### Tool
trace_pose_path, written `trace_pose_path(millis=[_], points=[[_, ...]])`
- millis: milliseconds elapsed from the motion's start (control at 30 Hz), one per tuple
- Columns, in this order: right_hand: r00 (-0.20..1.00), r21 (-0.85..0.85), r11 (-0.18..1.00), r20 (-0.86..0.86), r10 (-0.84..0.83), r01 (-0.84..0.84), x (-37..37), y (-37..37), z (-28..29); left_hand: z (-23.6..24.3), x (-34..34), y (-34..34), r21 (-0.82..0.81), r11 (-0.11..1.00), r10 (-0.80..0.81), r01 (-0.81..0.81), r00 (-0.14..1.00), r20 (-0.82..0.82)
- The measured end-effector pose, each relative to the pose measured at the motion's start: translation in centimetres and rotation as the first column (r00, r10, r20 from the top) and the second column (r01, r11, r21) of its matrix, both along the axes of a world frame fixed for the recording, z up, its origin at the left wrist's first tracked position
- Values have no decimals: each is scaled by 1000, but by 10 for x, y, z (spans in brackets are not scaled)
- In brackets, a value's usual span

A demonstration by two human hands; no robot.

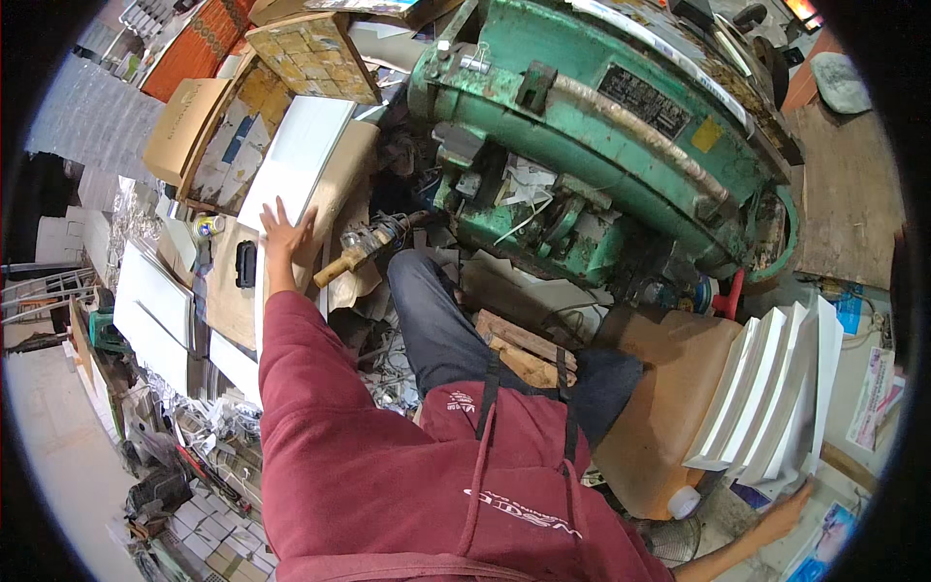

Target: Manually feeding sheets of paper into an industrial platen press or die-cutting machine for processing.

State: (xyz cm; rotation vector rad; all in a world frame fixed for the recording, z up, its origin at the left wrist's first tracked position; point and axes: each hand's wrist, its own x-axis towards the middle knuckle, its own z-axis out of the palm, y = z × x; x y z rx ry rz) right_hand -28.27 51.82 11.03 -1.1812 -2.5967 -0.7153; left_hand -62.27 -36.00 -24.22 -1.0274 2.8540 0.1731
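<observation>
My left hand [284, 233] lies with spread fingers on the near end of a white paper stack [303, 145], which rests on a brown-paper-covered surface [351, 165]. Low on the right, my right hand [781, 519] reaches the bottom edge of several thick white paper bundles [766, 388]. These fan apart on top of a brown plastic jerrycan [655, 398] with a white cap. Whether its fingers grip the outermost sheets I cannot tell, since the paper partly hides them. Beside my left forearm sits a small black plastic piece [246, 264].
A large green machine [601, 145] fills the area ahead. Close to my knee is a grimy metal tool with a yellowish handle [335, 270]. More white paper stacks [155, 315] stand at left, before an open wooden box [228, 145]. Paper scraps litter the floor. A wooden board [849, 194] is at far right.
</observation>
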Motion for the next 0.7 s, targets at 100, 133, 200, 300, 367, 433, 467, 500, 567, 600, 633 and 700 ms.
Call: trace_pose_path(millis=[100, 133, 200, 300, 367, 433, 467, 500, 567, 600, 633, 700], points=[[856, -177, 928, -470, 213, -328, 3, 4, -4, 20, 4, 12, -38, 972, 228, -230, 972, -55], [800, -309, 923, -600, -4, -227, 4, 6, -8, 22, 4, 15, -15, 969, 247, -247, 968, 41], [703, -454, 880, -672, -234, -141, 6, 13, -15, 23, 4, 17, -90, 975, 210, -201, 972, 106], [543, -312, 857, -839, -45, -411, 8, 27, -23, 15, 5, 14, -75, 976, 211, -204, 971, 109], [562, -189, 812, -804, 195, -552, 9, 35, -22, 8, 8, 10, 3, 965, 261, -261, 964, 47], [576, -224, 790, -795, 192, -571, 10, 38, -16, 3, 14, 4, 144, 932, 340, -333, 940, -29], [574, -268, 756, -801, 169, -598, 10, 38, -13, 1, 19, 0, 133, 925, 363, -357, 931, -25], [586, -251, 782, -791, 174, -571, 9, 37, -9, 0, 21, -4, 83, 934, 348, -348, 937, 5], [463, -256, 824, -886, 9, -506, 3, 35, -2, -2, 29, -11, 93, 925, 369, -369, 929, 15], [451, -257, 838, -892, -14, -481, -1, 34, 1, -3, 33, -14, 108, 932, 347, -346, 938, 10], [415, -247, 853, -909, -40, -459, -7, 33, 5, -4, 37, -16, 29, 948, 309, -318, 937, 162], [306, -191, 832, -952, -26, -521, -26, 36, 12, -6, 44, -17, 55, 908, 412, -415, 909, 56]])
